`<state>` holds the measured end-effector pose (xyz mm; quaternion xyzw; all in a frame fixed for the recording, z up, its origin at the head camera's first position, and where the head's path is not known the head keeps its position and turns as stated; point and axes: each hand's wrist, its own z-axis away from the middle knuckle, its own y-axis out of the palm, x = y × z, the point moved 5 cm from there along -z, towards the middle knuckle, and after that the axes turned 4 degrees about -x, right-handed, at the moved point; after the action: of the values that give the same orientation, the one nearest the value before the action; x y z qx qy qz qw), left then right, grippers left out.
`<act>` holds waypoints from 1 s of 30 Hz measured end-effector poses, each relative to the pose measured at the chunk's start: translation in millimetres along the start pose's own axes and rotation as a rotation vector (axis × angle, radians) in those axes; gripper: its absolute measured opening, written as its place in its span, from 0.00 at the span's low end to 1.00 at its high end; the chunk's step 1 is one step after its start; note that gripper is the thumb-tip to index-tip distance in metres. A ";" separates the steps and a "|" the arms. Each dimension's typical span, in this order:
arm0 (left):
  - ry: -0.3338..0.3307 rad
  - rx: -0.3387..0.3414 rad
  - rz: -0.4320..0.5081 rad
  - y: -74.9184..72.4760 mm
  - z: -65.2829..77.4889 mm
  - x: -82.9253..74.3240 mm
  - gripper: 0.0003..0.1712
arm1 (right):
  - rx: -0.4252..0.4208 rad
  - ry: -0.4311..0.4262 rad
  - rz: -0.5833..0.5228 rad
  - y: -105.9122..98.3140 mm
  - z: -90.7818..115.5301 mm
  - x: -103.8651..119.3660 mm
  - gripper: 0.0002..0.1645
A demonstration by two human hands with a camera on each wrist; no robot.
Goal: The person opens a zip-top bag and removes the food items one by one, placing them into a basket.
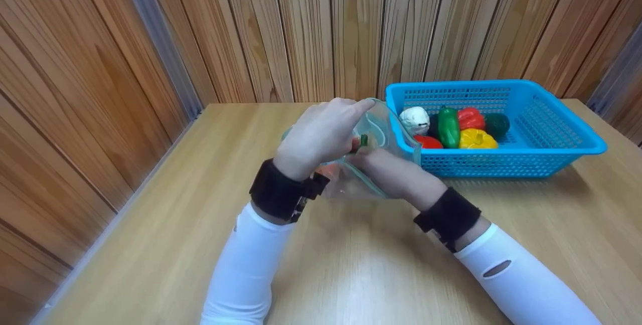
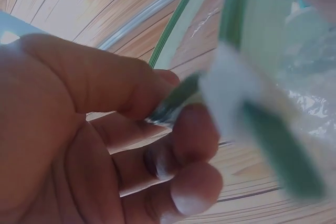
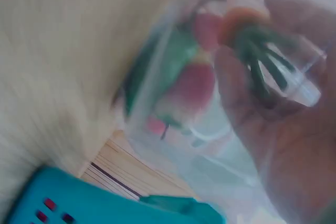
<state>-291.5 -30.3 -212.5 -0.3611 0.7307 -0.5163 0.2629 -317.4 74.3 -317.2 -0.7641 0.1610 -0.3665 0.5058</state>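
Wearing black straps (image 1: 276, 192) just behind the left hand (image 1: 321, 134) and right hand (image 1: 373, 160). Pinching a clear bag (image 1: 346, 187) by its rim with the left hand. Reaching into its mouth with the right hand, curling fingers round an orange vegetable (image 3: 242, 17) with a green stalk (image 3: 252, 48). Seeing red and green produce (image 3: 191, 88) in the bag, near the right hand. Seeing, right of both hands, a blue basket (image 1: 501, 162) of vegetables (image 1: 449, 127) standing on the counter (image 1: 175, 214). Facing a wooden wall (image 1: 353, 29) beyond the hands.
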 end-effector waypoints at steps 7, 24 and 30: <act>-0.010 -0.028 -0.030 -1.2 1.5 2.0 0.36 | -0.395 -0.340 0.195 -35.6 3.3 22.9 0.15; -0.073 0.012 0.016 -1.7 2.5 6.5 0.38 | -1.366 -0.447 0.037 -122.3 54.1 37.6 0.36; -0.073 -0.003 0.033 -1.9 2.4 6.7 0.38 | -1.637 -0.410 -0.118 -147.3 72.0 35.3 0.41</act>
<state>-293.2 -37.3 -211.6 -0.3679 0.7273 -0.4973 0.2973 -259.7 164.0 -187.7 -0.9480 0.2405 -0.0140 -0.2079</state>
